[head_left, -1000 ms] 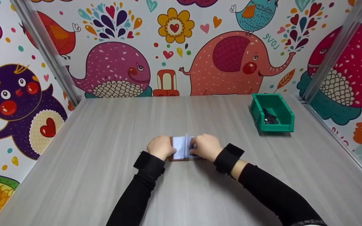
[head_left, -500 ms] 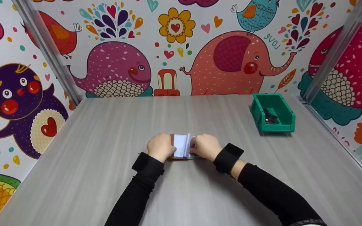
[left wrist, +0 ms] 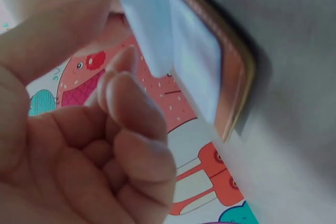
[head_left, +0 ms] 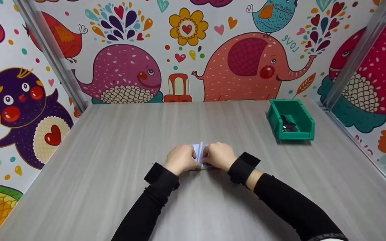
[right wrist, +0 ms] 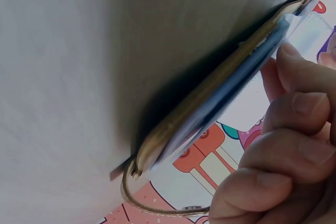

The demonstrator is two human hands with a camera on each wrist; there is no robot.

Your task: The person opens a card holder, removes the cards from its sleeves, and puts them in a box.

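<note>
A brown-covered card holder (left wrist: 234, 95) with clear plastic sleeves (head_left: 201, 154) lies spread on the table, some sleeves standing upright in the middle. My right hand (head_left: 220, 156) pinches the sleeves at their right side. In the right wrist view its thumb and fingertips (right wrist: 292, 59) are at the sleeve edge. From the left, my left hand (head_left: 182, 158) reaches over the card holder, covering much of its left half. Its thumb (left wrist: 63, 38) is straight and near the upright sleeve, apart from the loosely curled fingers (left wrist: 134, 103). A strap (right wrist: 157, 209) curves from the cover.
A green bin (head_left: 295, 135) with dark items (head_left: 288, 124) inside stands on the table (head_left: 129, 134) at the back right. Printed walls (head_left: 179, 50) enclose the table at the back and sides. Both wrists wear black bands (head_left: 162, 179).
My left hand has moved right, from the left edge of the card holder to beside the upright sleeves. The right hand has stayed almost in place, still pinching the sleeves.
</note>
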